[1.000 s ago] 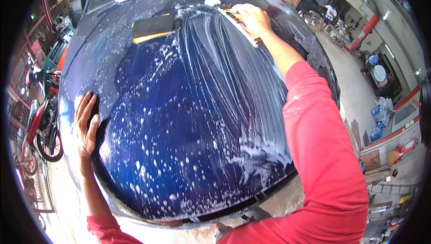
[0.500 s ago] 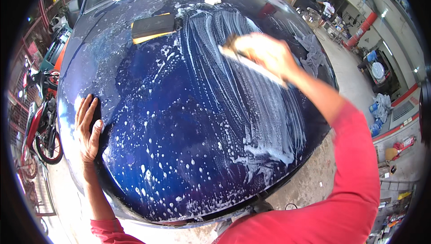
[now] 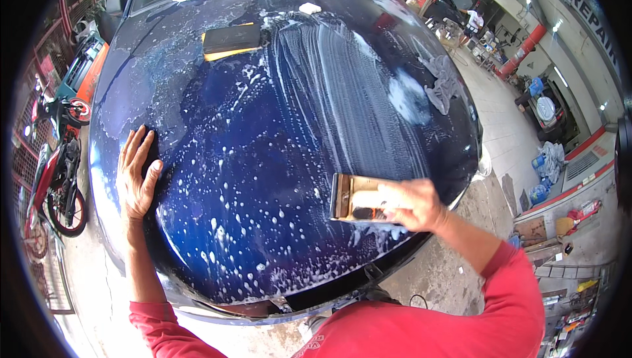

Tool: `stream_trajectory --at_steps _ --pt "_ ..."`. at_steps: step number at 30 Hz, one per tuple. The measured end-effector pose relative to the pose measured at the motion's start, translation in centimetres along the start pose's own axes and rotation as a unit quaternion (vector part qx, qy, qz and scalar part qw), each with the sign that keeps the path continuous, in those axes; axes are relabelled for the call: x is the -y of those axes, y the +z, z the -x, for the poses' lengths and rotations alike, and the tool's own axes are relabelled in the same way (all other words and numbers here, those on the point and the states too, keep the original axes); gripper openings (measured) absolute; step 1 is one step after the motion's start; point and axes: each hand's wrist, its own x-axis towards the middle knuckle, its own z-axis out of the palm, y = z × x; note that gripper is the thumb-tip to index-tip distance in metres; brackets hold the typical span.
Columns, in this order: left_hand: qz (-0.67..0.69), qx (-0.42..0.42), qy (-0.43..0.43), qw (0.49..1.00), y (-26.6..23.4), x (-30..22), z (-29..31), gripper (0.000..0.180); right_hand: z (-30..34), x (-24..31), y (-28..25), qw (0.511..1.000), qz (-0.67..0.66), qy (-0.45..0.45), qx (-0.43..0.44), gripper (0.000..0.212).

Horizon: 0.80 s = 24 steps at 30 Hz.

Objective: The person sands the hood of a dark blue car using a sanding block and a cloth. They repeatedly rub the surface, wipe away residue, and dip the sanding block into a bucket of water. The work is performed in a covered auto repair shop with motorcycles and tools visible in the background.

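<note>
A dark blue car hood [image 3: 224, 160] lies before me, spattered with white suds. My right hand [image 3: 411, 203] is closed around a tan, long-handled sanding block [image 3: 342, 198] with a dark edge, pressed on the wet hood near its front right. Behind the block runs a broad band of streaky whitish foam [image 3: 329, 88]. Spread flat on the hood's left edge is my left hand [image 3: 138, 173], its fingers apart and holding nothing. Farther up the hood a black rectangular pad [image 3: 230, 39] rests on a yellow sheet [image 3: 227, 55].
A crumpled grey cloth [image 3: 442, 84] lies on the hood's right side, and a small white lump [image 3: 309, 8] near the windshield. Motorcycles [image 3: 62, 193] stand at the left by a mesh fence. Beyond, at right, are a person [image 3: 474, 22] and bagged blue bottles [image 3: 546, 167].
My right hand has drawn the sanding block from the hood's upper right down toward its front edge. My left hand stays at the left edge. The view has shifted slightly.
</note>
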Motion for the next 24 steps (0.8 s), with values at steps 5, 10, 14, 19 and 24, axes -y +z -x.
stream_trajectory --at_steps 5,10,14,19,24 --pt "0.011 0.004 -0.006 1.0 0.0 0.5 -0.2 0.072 -18.4 -16.0 -2.5 0.994 0.046 -0.081 -0.065 0.027" --pt "0.03 -0.001 -0.01 0.999 0.1 0.5 0.2 0.068 -29.0 -22.9 -1.8 0.954 0.259 0.063 -0.136 0.029" --pt "0.014 0.005 -0.001 1.0 -0.1 0.0 0.3 0.069 -14.8 -10.1 0.1 0.98 0.162 -0.06 -0.101 0.033" --pt "0.001 0.005 -0.016 1.0 -0.2 -0.2 0.2 0.074 1.3 1.0 1.4 0.992 0.084 -0.007 -0.091 0.045" --pt "0.009 -0.007 -0.003 1.0 0.1 0.3 -0.1 0.074 -14.9 -15.1 -1.7 0.988 0.114 -0.079 -0.064 0.034"
